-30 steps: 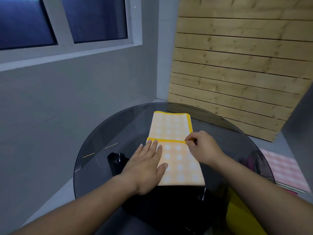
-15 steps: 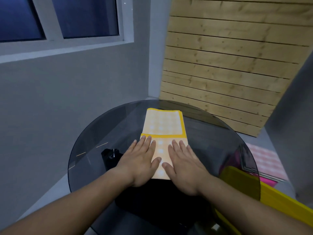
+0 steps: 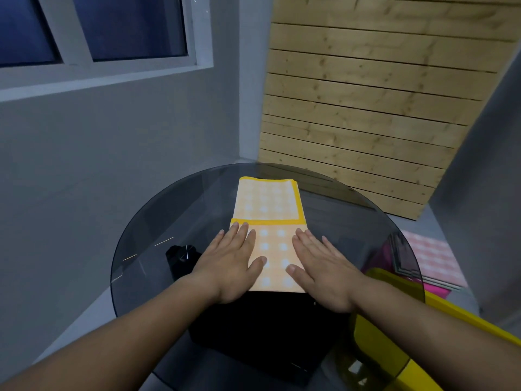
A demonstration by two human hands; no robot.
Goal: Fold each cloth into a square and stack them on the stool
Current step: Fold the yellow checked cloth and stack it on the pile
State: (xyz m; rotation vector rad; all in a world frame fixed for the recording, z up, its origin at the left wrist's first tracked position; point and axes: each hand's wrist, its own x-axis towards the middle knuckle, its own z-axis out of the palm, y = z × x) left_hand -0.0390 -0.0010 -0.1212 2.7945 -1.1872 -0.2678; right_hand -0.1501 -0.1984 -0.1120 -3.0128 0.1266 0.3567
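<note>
An orange-and-white checked cloth (image 3: 267, 201) with a yellow border lies in the middle of a round dark glass table (image 3: 158, 221). Its near half is folded over, with the folded edge running across the cloth just beyond my fingertips. My left hand (image 3: 231, 263) lies flat, palm down, on the left side of the folded part. My right hand (image 3: 321, 266) lies flat on the right side, fingers spread. Neither hand grips anything. The near corners of the cloth are hidden under my palms.
A black base shows through the glass under my wrists. A yellow bin (image 3: 400, 334) stands low at the right. A pink checked cloth (image 3: 431, 255) and pink items lie on the floor to the right. A wooden slat panel (image 3: 366, 114) leans against the far wall.
My right hand has let go of the cloth's folded edge and come down flat on the cloth. Both hands have since slid slightly apart across it.
</note>
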